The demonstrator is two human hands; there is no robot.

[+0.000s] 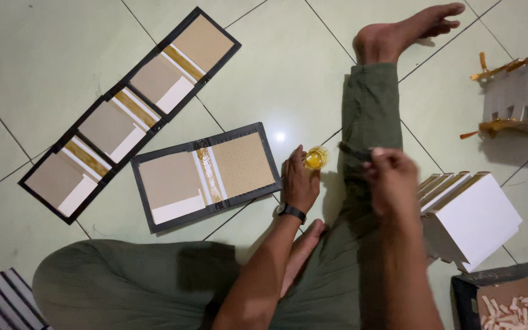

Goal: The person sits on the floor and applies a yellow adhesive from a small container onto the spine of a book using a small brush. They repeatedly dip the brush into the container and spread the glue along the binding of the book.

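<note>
While the person sits on the tiled floor (32,67) with green-trousered legs spread, the left hand (299,180) is closed round a small jar of yellow glue (316,158), held just above the floor beside the knee. The right hand (391,180), blurred, pinches a dark thin thing (352,151), probably a brush; I cannot tell for sure. Gluing seems to be the step in hand, and the next move likely calls for a steady dip. Just beyond lies an open black-edged cover (206,176) with a glue-streaked spine, farther off a long row of covers (132,110).
</note>
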